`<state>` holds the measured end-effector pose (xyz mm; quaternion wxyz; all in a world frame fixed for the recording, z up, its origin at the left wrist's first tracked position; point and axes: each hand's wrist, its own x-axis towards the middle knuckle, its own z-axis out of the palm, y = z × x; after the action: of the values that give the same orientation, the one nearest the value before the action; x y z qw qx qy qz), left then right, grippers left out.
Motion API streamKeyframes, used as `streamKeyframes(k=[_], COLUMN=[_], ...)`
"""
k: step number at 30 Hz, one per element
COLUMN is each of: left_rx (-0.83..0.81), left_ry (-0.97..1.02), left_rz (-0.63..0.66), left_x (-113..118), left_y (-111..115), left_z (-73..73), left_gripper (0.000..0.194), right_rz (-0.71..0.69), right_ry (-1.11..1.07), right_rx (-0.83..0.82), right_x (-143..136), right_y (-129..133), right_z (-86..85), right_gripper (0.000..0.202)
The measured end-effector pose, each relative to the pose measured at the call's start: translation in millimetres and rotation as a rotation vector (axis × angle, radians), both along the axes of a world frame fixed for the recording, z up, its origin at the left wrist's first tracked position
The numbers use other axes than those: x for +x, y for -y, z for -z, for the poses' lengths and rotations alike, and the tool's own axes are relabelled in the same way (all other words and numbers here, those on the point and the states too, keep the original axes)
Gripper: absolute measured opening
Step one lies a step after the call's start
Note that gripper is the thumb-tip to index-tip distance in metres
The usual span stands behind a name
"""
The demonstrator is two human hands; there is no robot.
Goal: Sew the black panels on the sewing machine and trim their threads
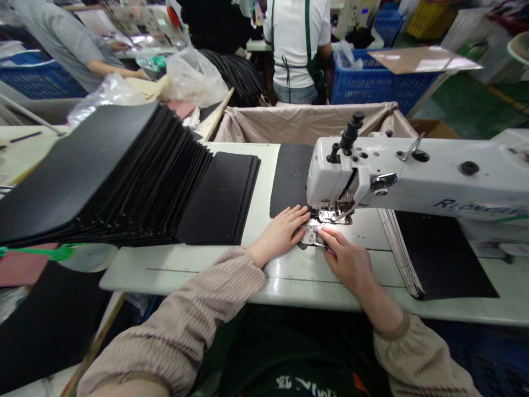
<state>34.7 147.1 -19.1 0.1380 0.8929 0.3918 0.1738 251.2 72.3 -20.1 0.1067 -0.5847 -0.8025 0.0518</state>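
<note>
A black sheet panel point(291, 176) lies on the sewing machine bed, its right part hidden behind the white sewing machine point(339, 171). My left hand point(283, 231) rests flat at the panel's near edge, fingers stretched toward the presser foot point(330, 216). Just right of it, my right hand point(347, 258) is closed, index finger pointing forward over the shiny metal plate point(312, 236) before the needle area. Something small and dark shows under its fingers, too hidden to name.
Left of the machine leans a thick stack of black panels point(103, 165), with a smaller stack point(219, 198) beside it. More black panels point(442, 253) lie under the machine arm. Behind the table are a cloth-lined bin point(306, 124), a blue crate point(380, 82) and two other people.
</note>
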Motion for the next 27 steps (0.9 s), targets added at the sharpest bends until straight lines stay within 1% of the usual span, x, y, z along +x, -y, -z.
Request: streamKeyframes(k=[6, 20, 27], left_rx=[-0.005, -0.019, -0.020], left_ry=[-0.014, -0.024, 0.014], left_rz=[-0.007, -0.010, -0.008], left_x=[0.1, 1.1, -0.4], left_y=[-0.3, -2.0, -2.3], left_z=[-0.2, -0.1, 0.8], left_gripper=[0.044, 0.048, 0.043], right_rz=[0.008, 0.012, 0.005], right_ry=[-0.003, -0.049, -0.056], right_rx=[0.008, 0.016, -0.004], right_x=[0.3, 0.1, 0.8], right_y=[0.0, -0.3, 0.0], right_z=[2.4, 2.0, 1.0], right_gripper=[0.050, 0.049, 0.050])
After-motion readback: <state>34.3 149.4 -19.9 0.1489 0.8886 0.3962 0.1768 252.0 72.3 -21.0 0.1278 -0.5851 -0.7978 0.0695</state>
